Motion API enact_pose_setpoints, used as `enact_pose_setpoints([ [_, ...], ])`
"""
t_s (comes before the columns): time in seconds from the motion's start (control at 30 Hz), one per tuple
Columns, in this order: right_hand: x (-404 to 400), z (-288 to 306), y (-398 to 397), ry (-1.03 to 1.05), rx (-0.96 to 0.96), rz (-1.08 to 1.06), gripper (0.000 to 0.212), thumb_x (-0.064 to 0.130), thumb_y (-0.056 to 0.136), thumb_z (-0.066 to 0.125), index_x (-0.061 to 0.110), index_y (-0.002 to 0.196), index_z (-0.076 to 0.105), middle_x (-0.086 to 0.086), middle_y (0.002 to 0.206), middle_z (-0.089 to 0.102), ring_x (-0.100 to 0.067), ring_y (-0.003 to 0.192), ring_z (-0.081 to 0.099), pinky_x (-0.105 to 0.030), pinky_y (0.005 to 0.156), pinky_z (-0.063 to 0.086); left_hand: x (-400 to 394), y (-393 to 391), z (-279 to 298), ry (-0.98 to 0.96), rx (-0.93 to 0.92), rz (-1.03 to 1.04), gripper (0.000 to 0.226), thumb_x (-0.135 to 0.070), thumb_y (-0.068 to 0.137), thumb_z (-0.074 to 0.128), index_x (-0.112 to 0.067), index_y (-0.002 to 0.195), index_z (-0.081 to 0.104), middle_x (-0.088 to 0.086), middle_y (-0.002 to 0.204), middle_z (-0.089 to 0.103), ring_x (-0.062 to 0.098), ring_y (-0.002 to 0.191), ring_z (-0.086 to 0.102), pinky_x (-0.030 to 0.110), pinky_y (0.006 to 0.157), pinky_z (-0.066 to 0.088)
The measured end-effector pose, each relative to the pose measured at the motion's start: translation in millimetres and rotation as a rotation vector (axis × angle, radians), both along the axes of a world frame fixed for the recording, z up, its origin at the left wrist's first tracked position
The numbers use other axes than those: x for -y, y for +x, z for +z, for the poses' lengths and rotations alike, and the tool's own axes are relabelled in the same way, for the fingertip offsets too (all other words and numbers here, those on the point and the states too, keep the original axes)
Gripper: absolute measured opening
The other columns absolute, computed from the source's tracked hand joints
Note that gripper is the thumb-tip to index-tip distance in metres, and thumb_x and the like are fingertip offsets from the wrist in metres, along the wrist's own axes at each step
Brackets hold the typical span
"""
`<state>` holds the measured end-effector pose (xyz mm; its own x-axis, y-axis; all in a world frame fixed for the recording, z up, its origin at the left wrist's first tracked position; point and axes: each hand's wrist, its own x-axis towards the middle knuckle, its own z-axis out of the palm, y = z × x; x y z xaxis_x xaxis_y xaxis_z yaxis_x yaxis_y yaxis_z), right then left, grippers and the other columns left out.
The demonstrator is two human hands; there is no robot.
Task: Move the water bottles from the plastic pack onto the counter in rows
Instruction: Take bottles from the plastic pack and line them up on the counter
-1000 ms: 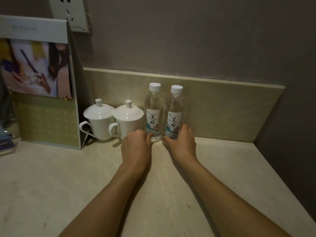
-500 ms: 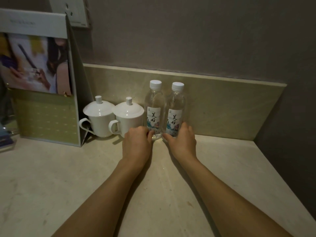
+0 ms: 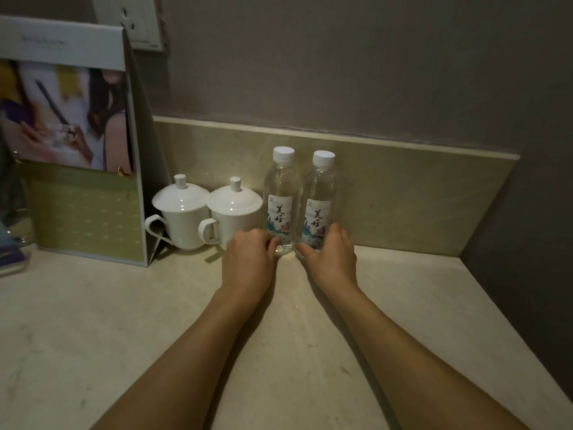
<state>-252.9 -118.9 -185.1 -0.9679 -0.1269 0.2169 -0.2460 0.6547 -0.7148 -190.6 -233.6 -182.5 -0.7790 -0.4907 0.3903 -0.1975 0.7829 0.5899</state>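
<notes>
Two bare forearms reached forward over the pale beige stone table, side by side. At their ends, the left hand curled its fingers round the base of the left clear plastic water bottle with a white cap, so that grip was clenched on the bottle's lower part. The right hand did likewise with the right clear plastic water bottle with a white cap, its thumb in front and its fingers wrapped round the far side of the base. Both bottles stood upright on the table, touching or just beside each other, close against the low beige stone backsplash.

Just left of the bottles stood two white ceramic lidded cups with handles, the nearer-to-bottle cup beside the left hand and the other cup to its left. Further left stood a tall green and white folded card stand with a printed photo. Behind it, on the grey wall, a white wall socket showed.
</notes>
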Motion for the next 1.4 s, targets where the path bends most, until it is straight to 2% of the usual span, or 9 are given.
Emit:
enact_pose_setpoints([
  [0.27,0,3,0,0.009,0.037,0.022,0.060,0.037,0.085,0.072,0.012,0.131,0.043,-0.009,0.131,0.049,-0.030,0.120,0.052,-0.041,0.089,0.046,-4,3,3,-0.011,0.021,-0.003,0.021,-0.029,0.095,0.062,-0.014,0.096,0.077,0.007,0.089,0.075,0.021,0.080,0.068,0.041,0.077,0.058],
  [0.4,-10,7,7,-0.042,0.036,0.013,0.056,0.042,0.088,0.067,0.015,0.132,0.046,-0.006,0.131,0.051,-0.028,0.117,0.054,-0.040,0.086,0.047,-17,10,8,0.185,-0.017,-0.017,0.022,-0.029,0.095,0.063,-0.012,0.098,0.077,0.004,0.087,0.075,0.018,0.079,0.070,0.042,0.079,0.060],
  [0.5,-22,17,13,-0.178,-0.012,-0.001,0.036,0.041,0.091,0.062,0.015,0.117,0.058,-0.005,0.117,0.062,-0.024,0.105,0.061,-0.037,0.083,0.049,-26,19,18,0.395,-0.081,-0.021,0.026,-0.030,0.096,0.060,-0.011,0.100,0.077,0.002,0.083,0.074,0.016,0.076,0.072,0.041,0.078,0.061],
  [0.67,-44,30,34,-0.297,-0.032,0.068,0.017,0.032,0.092,0.061,0.016,0.088,0.064,0.002,0.084,0.067,-0.021,0.086,0.065,-0.036,0.078,0.052,-53,40,31,0.493,-0.158,-0.039,0.022,-0.031,0.096,0.057,-0.019,0.089,0.075,0.004,0.085,0.076,0.022,0.083,0.072,0.047,0.086,0.058],
  [0.9,-97,49,76,-0.310,-0.044,0.106,0.025,0.025,0.091,0.054,0.009,0.078,0.069,-0.008,0.080,0.073,-0.029,0.083,0.068,-0.046,0.082,0.055,-98,85,57,0.476,-0.208,-0.095,0.028,-0.032,0.095,0.058,-0.012,0.102,0.077,0.004,0.095,0.077,0.020,0.091,0.070,0.041,0.090,0.056],
  [1.07,-142,63,121,-0.332,-0.115,0.094,0.026,0.023,0.091,0.052,0.010,0.073,0.066,-0.002,0.071,0.073,-0.024,0.077,0.069,-0.045,0.080,0.055,-140,118,69,0.401,-0.224,-0.172,0.031,-0.031,0.096,0.055,-0.011,0.104,0.077,0.005,0.098,0.077,0.019,0.092,0.071,0.035,0.089,0.055],
  [1.17,-175,63,153,-0.342,-0.145,0.069,0.027,0.023,0.092,0.052,0.012,0.072,0.068,-0.001,0.070,0.073,-0.022,0.077,0.070,-0.042,0.080,0.055,-171,136,68,0.361,-0.175,-0.231,0.031,-0.030,0.096,0.054,-0.011,0.103,0.077,0.006,0.097,0.078,0.021,0.094,0.071,0.037,0.091,0.055],
  [1.3,-232,60,182,-0.327,-0.162,0.001,0.026,0.022,0.093,0.053,0.010,0.077,0.070,-0.001,0.069,0.073,-0.006,0.068,0.067,-0.036,0.077,0.055,-224,150,69,0.388,-0.148,-0.315,0.030,-0.027,0.095,0.052,-0.010,0.101,0.076,0.008,0.093,0.077,0.026,0.092,0.071,0.043,0.092,0.055],
  [1.4,-287,61,191,-0.332,-0.196,-0.080,0.024,0.023,0.092,0.055,0.015,0.075,0.070,0.001,0.070,0.073,-0.013,0.073,0.069,-0.041,0.079,0.055,-277,156,73,0.371,-0.119,-0.408,0.031,-0.029,0.096,0.050,-0.012,0.104,0.076,0.007,0.098,0.077,0.026,0.096,0.070,0.042,0.093,0.054],
])
